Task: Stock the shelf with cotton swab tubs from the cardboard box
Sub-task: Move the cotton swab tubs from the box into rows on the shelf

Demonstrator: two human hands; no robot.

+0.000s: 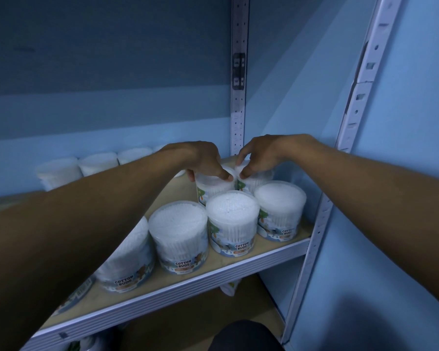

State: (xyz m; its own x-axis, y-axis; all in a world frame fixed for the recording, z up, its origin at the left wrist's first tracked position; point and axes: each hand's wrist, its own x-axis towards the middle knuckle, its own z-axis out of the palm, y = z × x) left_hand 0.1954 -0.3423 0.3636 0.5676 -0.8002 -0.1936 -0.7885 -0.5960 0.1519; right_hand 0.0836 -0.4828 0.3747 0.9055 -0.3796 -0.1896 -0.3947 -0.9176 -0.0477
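Observation:
Clear round cotton swab tubs stand on a wooden shelf board (178, 191). My left hand (200, 160) grips the lid rim of one tub (213, 187) in the second row. Beside it, my right hand (261, 155) grips the top of the neighbouring tub (257, 182). In front of these stand three tubs labelled "Cotton Buds" (232, 220), and a further one (127, 259) shows under my left forearm. More tubs (96, 163) line the back wall. No cardboard box is in view.
White perforated metal uprights (238, 97) (350, 138) frame the shelf at the back and the right. A blue wall closes the back and the right side. A lower shelf board (200, 310) holds a tub (230, 287) just below the front edge.

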